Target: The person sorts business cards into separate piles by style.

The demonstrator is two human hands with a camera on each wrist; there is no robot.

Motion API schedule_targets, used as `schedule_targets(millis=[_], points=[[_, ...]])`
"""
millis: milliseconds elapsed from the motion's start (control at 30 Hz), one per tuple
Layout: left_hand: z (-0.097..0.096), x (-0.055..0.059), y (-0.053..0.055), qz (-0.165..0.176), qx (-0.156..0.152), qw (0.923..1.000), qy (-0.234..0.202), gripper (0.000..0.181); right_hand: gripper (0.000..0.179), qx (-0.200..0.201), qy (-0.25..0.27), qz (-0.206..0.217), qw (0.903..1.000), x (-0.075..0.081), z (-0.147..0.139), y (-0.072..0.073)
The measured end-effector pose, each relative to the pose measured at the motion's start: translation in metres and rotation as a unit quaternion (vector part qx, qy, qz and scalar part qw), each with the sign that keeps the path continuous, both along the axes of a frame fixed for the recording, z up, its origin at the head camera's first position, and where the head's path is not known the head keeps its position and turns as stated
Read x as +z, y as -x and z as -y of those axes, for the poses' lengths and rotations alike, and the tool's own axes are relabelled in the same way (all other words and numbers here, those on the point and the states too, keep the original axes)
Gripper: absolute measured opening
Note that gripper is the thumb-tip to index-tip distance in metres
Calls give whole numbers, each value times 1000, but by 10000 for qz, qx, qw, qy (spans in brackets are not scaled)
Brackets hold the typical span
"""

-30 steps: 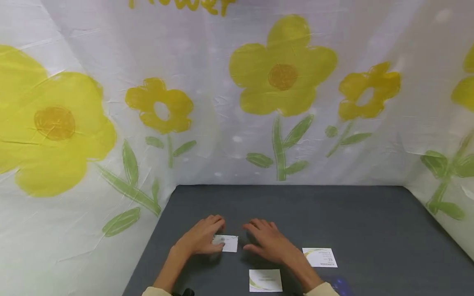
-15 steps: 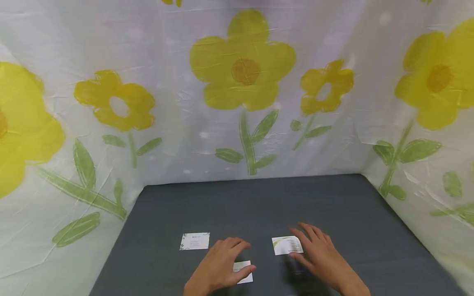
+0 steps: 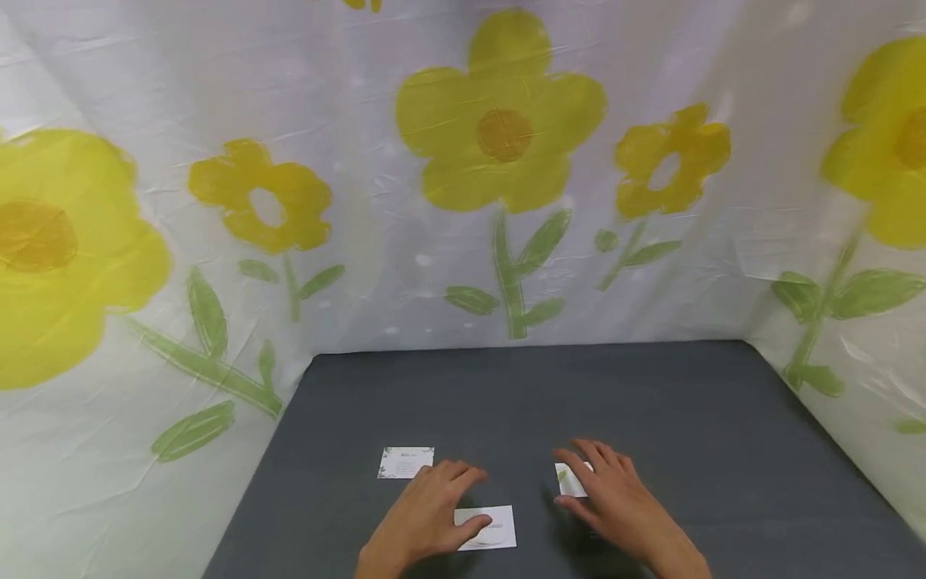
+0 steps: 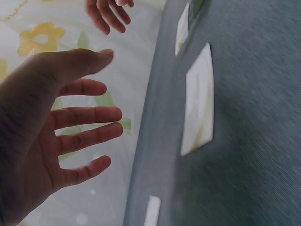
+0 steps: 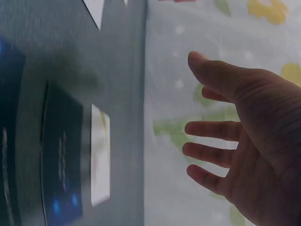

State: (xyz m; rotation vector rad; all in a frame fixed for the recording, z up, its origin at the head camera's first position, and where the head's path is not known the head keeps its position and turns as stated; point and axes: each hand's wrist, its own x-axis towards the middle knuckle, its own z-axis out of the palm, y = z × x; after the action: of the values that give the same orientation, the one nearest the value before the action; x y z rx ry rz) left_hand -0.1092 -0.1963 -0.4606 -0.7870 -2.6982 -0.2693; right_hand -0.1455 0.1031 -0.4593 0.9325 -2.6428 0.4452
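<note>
My left hand [image 3: 432, 515] hovers over a white business card [image 3: 495, 528], its fingers apart and holding nothing. Part of that card is hidden beneath the hand; in the left wrist view the same card [image 4: 198, 103] shows a yellowish band at one end. A white business card with leafy corners [image 3: 405, 461] lies just beyond the left hand. My right hand [image 3: 615, 503] is raised above another white business card [image 3: 569, 480], which its fingers partly cover. Spread fingers and an empty palm show in the right wrist view.
Two dark blue cards, one nearer the middle [image 5: 63, 155] and one at the edge [image 5: 10, 132], lie beside the white one in the right wrist view. A dark grey tabletop [image 3: 535, 394] meets a white flower-printed curtain [image 3: 405, 265] at its back and sides.
The head view has turned right. My left hand has left the leafy-cornered card and come over the nearer card. My right hand has moved right, over the card there.
</note>
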Motion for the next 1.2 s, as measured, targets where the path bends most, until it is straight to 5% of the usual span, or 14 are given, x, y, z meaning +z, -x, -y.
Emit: schedule_targets(millis=[267, 433, 667, 867, 1200], points=[[16, -12, -9, 201, -101, 9997, 100, 40, 58, 972, -406, -317, 9939, -19, 33, -9], [19, -18, -6, 218, -117, 9997, 91, 42, 59, 1128, -319, -414, 9922, -23, 42, -11], [22, -34, -6, 954, -269, 9950, 127, 58, 61, 1506, -473, 370, 9868, -39, 59, -6], [22, -40, -10, 1499, -214, 9884, -127, 65, 66, 1890, -207, 176, 9816, -50, 67, -4], [27, -44, -10, 1274, -129, 9916, -175, 72, 73, 2125, 0, -81, 9771, -48, 73, -1]])
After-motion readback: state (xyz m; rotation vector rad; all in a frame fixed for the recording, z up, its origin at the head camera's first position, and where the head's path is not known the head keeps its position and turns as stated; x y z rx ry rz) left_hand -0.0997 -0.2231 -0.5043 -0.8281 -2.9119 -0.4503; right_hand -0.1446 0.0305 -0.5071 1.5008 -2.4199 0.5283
